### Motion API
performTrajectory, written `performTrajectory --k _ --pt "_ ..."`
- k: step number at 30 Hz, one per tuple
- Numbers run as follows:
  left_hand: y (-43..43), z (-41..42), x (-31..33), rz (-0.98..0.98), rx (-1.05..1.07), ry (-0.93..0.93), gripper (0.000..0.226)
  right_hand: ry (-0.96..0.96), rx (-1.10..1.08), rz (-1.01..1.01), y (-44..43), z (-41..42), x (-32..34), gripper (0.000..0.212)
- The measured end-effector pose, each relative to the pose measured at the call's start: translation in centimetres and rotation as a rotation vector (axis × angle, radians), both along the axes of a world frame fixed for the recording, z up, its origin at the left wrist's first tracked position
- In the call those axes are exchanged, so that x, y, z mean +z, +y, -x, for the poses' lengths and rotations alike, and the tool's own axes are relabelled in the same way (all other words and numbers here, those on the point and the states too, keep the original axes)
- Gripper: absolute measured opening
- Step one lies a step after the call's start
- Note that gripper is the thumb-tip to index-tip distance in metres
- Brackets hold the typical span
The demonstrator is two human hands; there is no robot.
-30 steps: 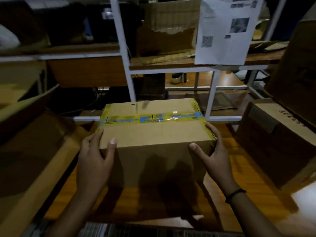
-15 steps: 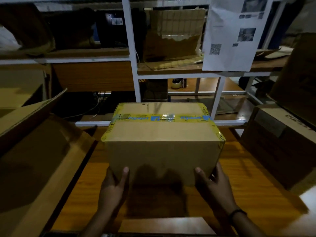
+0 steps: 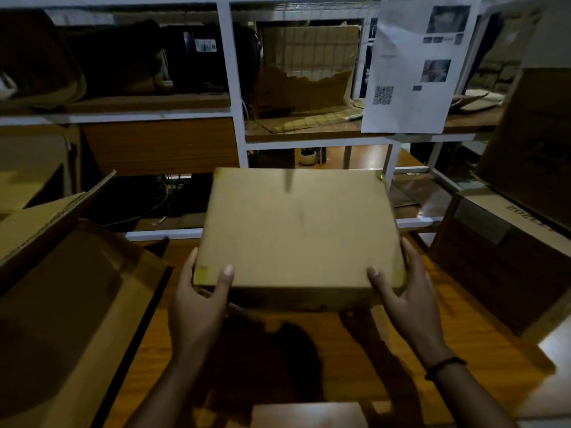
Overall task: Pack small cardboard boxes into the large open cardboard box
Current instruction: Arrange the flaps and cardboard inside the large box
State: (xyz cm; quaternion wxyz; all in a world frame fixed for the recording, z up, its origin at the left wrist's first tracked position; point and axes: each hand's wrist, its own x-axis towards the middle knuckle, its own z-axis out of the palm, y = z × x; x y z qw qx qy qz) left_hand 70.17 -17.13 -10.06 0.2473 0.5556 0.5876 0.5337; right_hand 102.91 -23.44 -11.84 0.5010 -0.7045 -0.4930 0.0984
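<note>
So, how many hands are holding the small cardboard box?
2. The left hand grips the near left corner of the small cardboard box, thumb on top; the right hand grips its near right corner. No other hand shows.

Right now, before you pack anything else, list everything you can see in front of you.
small cardboard box: one, brown, yellow tape at corners, centre, in both hands.
large open box: one, brown, at left.
right carton: one, brown, at right.
torn cardboard: one, brown, upper shelf behind.
printed sheet: one, white, hanging upper right.
shelf frame: one, white, across the back.
table: one, orange-brown wood, underneath.
wristband: one, black, right wrist.
hands: two; left hand grips the box's near left corner, right hand its near right corner.
</note>
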Motion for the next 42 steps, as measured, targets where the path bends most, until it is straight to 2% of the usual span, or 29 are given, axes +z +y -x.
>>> performTrajectory --k 4,8,11,13,15,18,20,23,27,29,31,34,38,40,42 --pt "0.5 0.2 0.4 -0.020 0.053 -0.005 0.067 -0.069 0.053 0.013 0.5 -0.1 0.6 0.081" --pt "-0.3 0.2 -0.8 -0.042 0.013 -0.015 0.084 -0.080 0.069 -0.008 0.6 0.7 -0.4 0.075" --pt "-1.1 -0.4 -1.7 -0.048 0.006 -0.085 0.099 -0.015 0.103 -0.060 0.1 1.4 -2.0 0.096" --pt "-1.4 -0.7 -3.2 0.010 0.047 -0.099 0.098 0.012 0.068 -0.073 -0.4 2.1 -3.1 0.110" --pt "-1.6 -0.5 -5.2 0.118 0.059 -0.095 0.097 0.037 0.034 -0.080 -0.8 3.0 -3.9 0.116" --pt "-2.6 -0.6 -5.6 0.238 0.036 -0.086 0.109 0.064 0.010 -0.092 -1.0 3.8 -4.3 0.119" --pt "-2.8 -0.8 -3.8 0.266 0.058 -0.089 0.106 0.064 -0.014 -0.091 -1.0 3.8 -4.2 0.117" --pt "-2.1 -0.8 -1.4 0.293 0.111 -0.029 0.090 0.033 -0.084 -0.126 -0.9 3.7 -2.6 0.104" --pt "-1.8 -0.3 2.7 0.123 0.104 0.173 0.090 -0.142 -0.150 -0.293 0.2 3.1 2.0 0.070" --pt "-1.4 0.1 4.9 0.117 0.076 0.288 0.088 -0.230 -0.204 -0.232 0.9 2.6 4.4 0.056" --pt "-0.6 0.2 6.4 0.176 0.031 0.374 0.090 -0.328 -0.249 -0.087 1.3 2.3 6.5 0.051" --pt "0.7 -0.1 7.4 0.285 -0.023 0.464 0.113 -0.431 -0.191 0.180 2.2 2.4 8.4 0.054" --pt "1.6 -1.9 8.2 0.391 -0.076 0.493 0.116 -0.533 -0.115 0.405 3.8 3.9 9.2 0.062" --pt "1.7 -2.5 8.6 0.426 -0.099 0.593 0.117 -0.616 -0.052 0.465 4.8 4.4 9.3 0.063" --pt "1.4 -3.3 8.8 0.387 -0.128 0.667 0.109 -0.754 0.054 0.440 6.3 4.6 9.2 0.058"
